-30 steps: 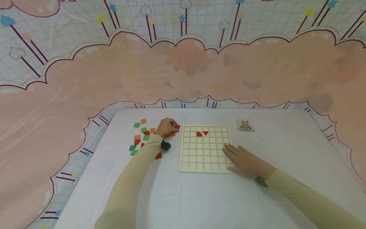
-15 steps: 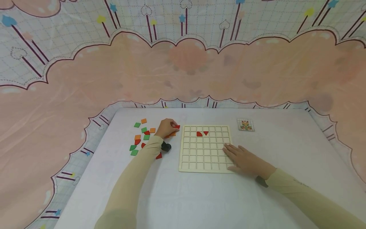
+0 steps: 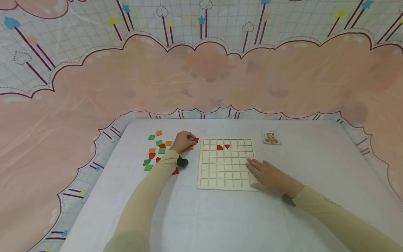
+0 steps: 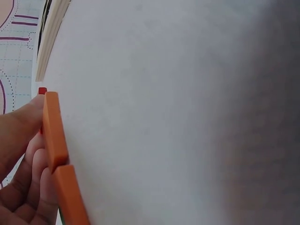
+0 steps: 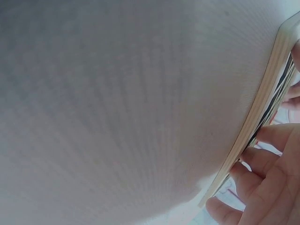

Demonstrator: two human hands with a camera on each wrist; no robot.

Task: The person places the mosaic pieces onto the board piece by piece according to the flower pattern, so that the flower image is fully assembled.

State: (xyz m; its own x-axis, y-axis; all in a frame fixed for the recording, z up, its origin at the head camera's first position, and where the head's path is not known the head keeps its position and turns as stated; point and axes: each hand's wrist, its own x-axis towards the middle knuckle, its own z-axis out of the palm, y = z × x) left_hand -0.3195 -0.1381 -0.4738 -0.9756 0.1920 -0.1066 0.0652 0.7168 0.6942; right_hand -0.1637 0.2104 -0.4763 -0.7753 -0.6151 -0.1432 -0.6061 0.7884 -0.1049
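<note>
Left of the wooden grid board, the left hand pinches a red piece between thumb and fingers. Two orange pieces lie right beside that hand in the left wrist view. The right hand lies with fingers extended on the board's right edge; in the right wrist view its fingers touch the board's side. On the board, a red quarter-round piece and a red triangle sit in the upper rows.
Several green, orange and red pieces, among them a green one and an orange one, are scattered left of the left hand. Another red piece lies near the left forearm. A small patterned card lies beyond the board's upper right.
</note>
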